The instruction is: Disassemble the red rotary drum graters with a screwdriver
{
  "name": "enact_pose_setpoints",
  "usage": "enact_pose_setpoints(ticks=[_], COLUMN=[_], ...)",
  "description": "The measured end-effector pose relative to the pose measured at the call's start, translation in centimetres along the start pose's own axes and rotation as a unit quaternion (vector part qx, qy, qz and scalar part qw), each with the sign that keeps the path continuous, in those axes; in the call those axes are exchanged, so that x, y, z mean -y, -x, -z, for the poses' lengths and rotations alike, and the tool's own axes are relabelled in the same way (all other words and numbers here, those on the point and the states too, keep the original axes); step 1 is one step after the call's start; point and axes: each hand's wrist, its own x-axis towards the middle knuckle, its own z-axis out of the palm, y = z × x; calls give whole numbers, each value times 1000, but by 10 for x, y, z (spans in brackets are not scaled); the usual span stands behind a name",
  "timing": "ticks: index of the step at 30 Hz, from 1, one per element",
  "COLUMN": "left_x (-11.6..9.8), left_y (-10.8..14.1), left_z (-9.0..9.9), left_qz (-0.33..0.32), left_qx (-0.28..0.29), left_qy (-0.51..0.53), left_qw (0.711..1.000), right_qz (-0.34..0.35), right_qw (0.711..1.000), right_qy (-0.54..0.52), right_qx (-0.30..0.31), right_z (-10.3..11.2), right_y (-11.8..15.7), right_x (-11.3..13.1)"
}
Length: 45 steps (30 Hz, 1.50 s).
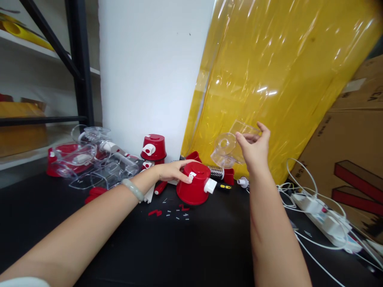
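My left hand (176, 170) grips the side and top of a red, bucket-shaped part (193, 193), which rests on the black table with a white knob on its right. Raised above the table, my right hand (255, 147) pinches a clear plastic part (229, 145) that has a round collar and a flat upper panel. The clear part is apart from the red one. In front of the red part lie small red clips (154, 213) and several thin white pins (177, 218).
Clear plastic parts (113, 169) pile up at the left by a red base (64, 153). Stacked red parts (153, 146) stand near the wall. A grater drum (216, 172) lies behind. Right: a power strip (326, 223) with cables, and a cardboard box (344, 147).
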Motion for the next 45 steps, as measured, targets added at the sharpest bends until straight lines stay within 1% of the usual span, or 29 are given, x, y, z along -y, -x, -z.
enact_pose_setpoints(ticks=[3,5,7,9,10,11,12,13,14,15,16,18,21,22,23,24,25,27,29,31,32,34,35,36,38,40,41,43,45], left_x=[-13,-30,-54,-79,-91,-101,-110,-117,-122,-126,-128,-130,-128,-127,-127,-127,-128,-131,-135,-138,-139,-138,-137,-136,-132,-129,-127,-124,-119], left_y=[2,8,20,37,47,56,65,73,80,84,87,87,76,71,66,61,58,54,55,61,65,73,76,78,81,84,86,91,95], left_z=[0,0,0,2,4,7,12,17,23,30,38,53,71,76,79,82,84,84,80,73,69,59,55,51,47,46,46,46,45], left_qz=[-29,-60,-102,-142,-161,-184,-194,-192,-175,-144,-112,-44,45,61,68,59,38,-18,-56,-82,-107,-175,-205,-223,-227,-215,-207,-185,-159], left_qx=[-50,-89,-145,-232,-286,-362,-446,-524,-586,-625,-643,-646,-621,-619,-620,-622,-622,-605,-569,-517,-480,-383,-334,-295,-255,-247,-251,-268,-288], left_qy=[-69,-136,-189,-229,-250,-268,-286,-305,-324,-346,-370,-427,-476,-481,-480,-465,-440,-372,-318,-276,-240,-139,-86,-37,35,75,81,69,45], left_qw=[996,985,966,935,911,873,826,772,721,685,660,632,622,618,618,627,646,703,756,806,837,896,916,928,939,942,942,943,943], right_qz=[7,4,-13,-25,-28,-35,-46,-59,-70,-77,-80,-75,-63,-60,-59,-59,-58,-58,-61,-64,-65,-72,-78,-85,-99,-109,-109,-93,-37], right_qw=[988,972,954,933,919,902,883,863,845,828,813,788,759,751,744,739,735,729,724,720,720,720,720,718,714,716,724,756,812], right_qy=[152,233,293,323,323,317,308,303,304,310,319,334,351,357,361,364,363,359,352,347,346,341,338,336,332,333,335,329,286], right_qx=[-7,11,58,155,222,289,351,400,435,462,481,512,545,553,560,564,569,580,590,597,598,600,602,604,609,604,593,558,508], right_z=[15,24,33,38,39,39,37,35,31,27,23,15,6,4,2,1,0,0,0,0,0,-1,-1,-1,1,7,11,17,16], right_y=[-3,-4,-5,-4,-4,-3,-2,-1,0,1,3,7,13,15,17,18,20,21,22,21,21,20,20,19,17,16,15,19,27], right_x=[2,5,5,0,-4,-10,-15,-21,-26,-31,-34,-36,-30,-26,-23,-20,-17,-14,-14,-17,-20,-27,-30,-33,-34,-28,-21,1,32])
